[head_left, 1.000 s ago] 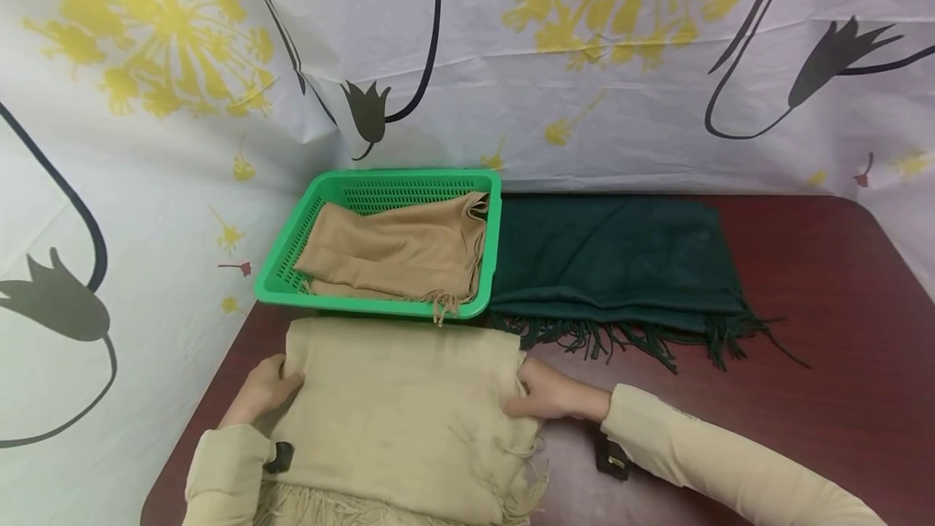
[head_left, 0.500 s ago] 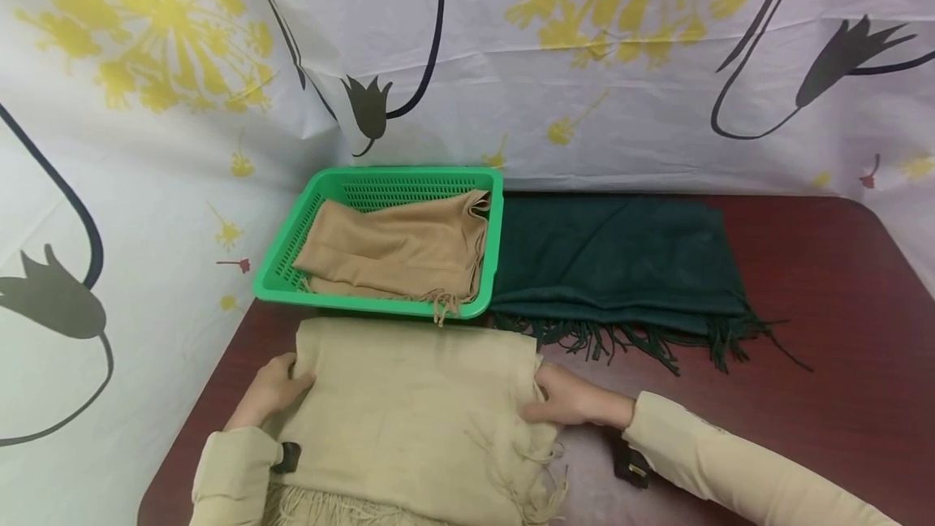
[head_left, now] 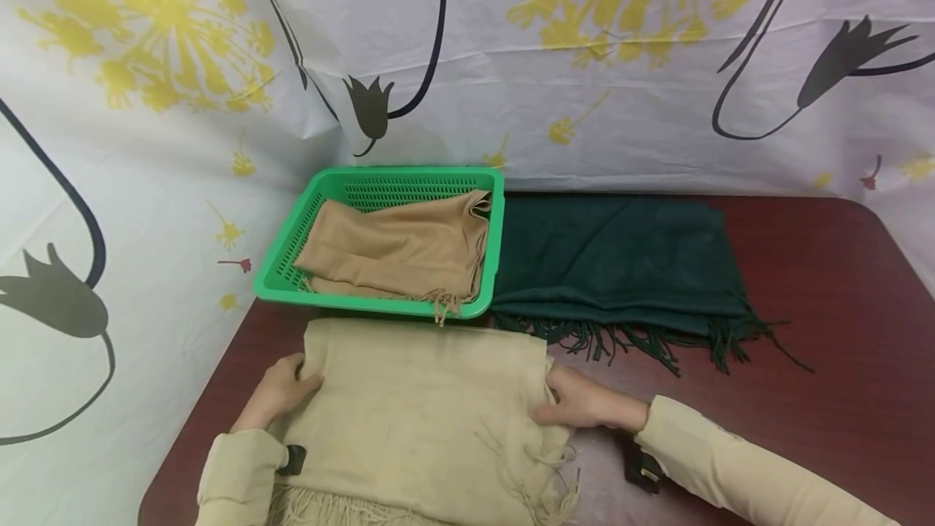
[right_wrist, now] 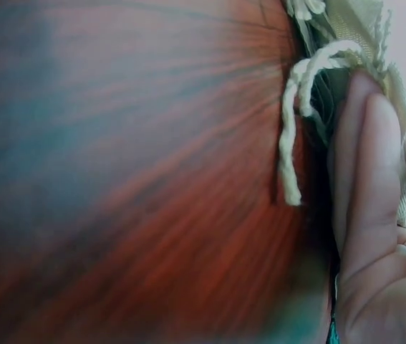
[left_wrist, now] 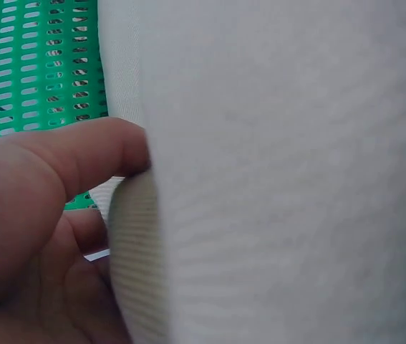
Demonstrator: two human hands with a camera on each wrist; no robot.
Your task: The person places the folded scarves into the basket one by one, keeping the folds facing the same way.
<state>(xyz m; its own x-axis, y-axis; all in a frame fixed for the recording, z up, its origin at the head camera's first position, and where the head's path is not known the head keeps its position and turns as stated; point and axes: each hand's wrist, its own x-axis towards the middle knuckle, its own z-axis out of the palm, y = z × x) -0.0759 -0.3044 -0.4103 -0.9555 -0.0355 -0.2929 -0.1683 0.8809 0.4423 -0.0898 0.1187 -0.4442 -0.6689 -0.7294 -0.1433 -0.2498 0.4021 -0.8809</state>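
Note:
A folded cream scarf with fringe along its near and right edges lies in front of the basket in the head view. My left hand grips its left edge, thumb on top; the left wrist view shows the thumb over the cloth and fingers beneath. At the opposite edge my right hand pinches the scarf, thumb above. In the right wrist view, the fingers of that hand lie under the cloth, beside a loose fringe strand and just over the table.
Behind the scarf stands a green plastic basket holding a folded tan scarf. To its right a folded dark green scarf with fringe lies on the reddish-brown table. A patterned white sheet hangs along the back and left.
The cream scarf has slid a little to the right, with both hands still holding its sides. The basket and the dark green scarf stay where they were.

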